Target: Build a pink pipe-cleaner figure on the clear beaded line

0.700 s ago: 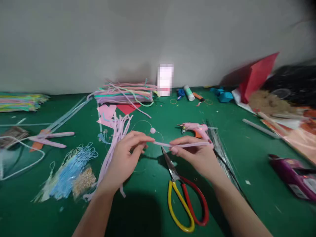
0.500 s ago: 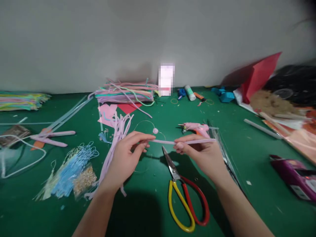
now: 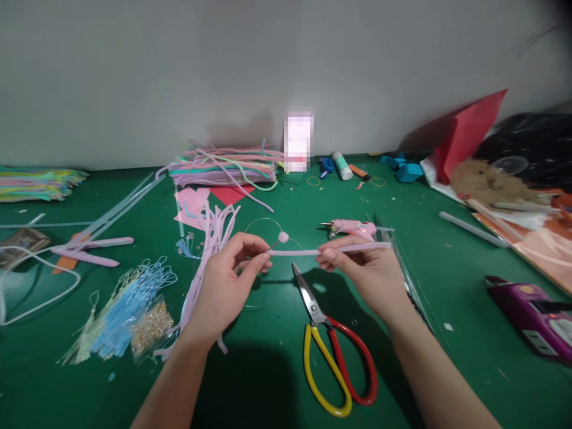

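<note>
A pale pink pipe cleaner (image 3: 295, 252) is stretched level between my two hands. My left hand (image 3: 232, 268) pinches its left end between thumb and fingertips. With thumb and fingers, my right hand (image 3: 364, 265) grips it farther along, and its free end lies across that hand. Just behind, a thin wire ring (image 3: 263, 219) carries a small pink coil (image 3: 283, 237); whether it touches my left hand I cannot tell. Scissors (image 3: 318, 316) with one yellow and one red handle lie below the pipe cleaner, blades pointing away from me.
Loose pink pipe cleaners (image 3: 214, 229) and blue tassels (image 3: 127, 316) with a bag of beads (image 3: 152, 328) lie left. Behind are a pipe cleaner bundle (image 3: 223, 170) and a lit, blurred screen (image 3: 298, 140). A pink glue gun (image 3: 353, 227) and a purple device (image 3: 531, 316) are right.
My left thumb has slid up onto the pipe cleaner's end and the fingers have curled more. The pipe cleaner now lies slightly higher and more level. The scissors stay in place.
</note>
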Demonstrator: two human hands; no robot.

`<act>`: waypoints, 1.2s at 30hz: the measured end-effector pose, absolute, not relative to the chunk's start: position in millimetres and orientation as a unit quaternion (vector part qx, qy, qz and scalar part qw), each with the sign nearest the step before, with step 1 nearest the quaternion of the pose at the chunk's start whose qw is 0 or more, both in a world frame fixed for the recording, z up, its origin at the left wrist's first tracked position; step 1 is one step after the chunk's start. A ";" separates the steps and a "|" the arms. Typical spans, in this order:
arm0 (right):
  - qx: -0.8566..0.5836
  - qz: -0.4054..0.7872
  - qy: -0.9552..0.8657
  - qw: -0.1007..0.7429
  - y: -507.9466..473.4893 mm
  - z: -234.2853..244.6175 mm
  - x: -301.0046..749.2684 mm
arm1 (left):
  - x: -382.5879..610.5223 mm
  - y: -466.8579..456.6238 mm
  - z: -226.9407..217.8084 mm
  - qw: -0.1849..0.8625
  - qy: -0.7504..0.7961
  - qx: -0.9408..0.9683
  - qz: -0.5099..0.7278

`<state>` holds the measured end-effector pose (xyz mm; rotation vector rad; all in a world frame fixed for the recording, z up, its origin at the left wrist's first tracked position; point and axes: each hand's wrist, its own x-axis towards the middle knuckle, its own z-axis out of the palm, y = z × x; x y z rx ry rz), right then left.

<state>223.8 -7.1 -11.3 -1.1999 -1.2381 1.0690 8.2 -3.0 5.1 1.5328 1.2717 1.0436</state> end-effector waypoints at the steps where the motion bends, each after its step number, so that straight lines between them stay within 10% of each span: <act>1: -0.502 0.450 -0.516 0.528 -6.3 -12.5 224.4 | 8.4 -3.1 5.6 0.438 0.512 0.609 0.419; 36: -0.432 0.484 -0.549 0.527 -18.0 13.1 241.6 | -9.7 -30.8 54.8 0.292 0.367 0.835 0.289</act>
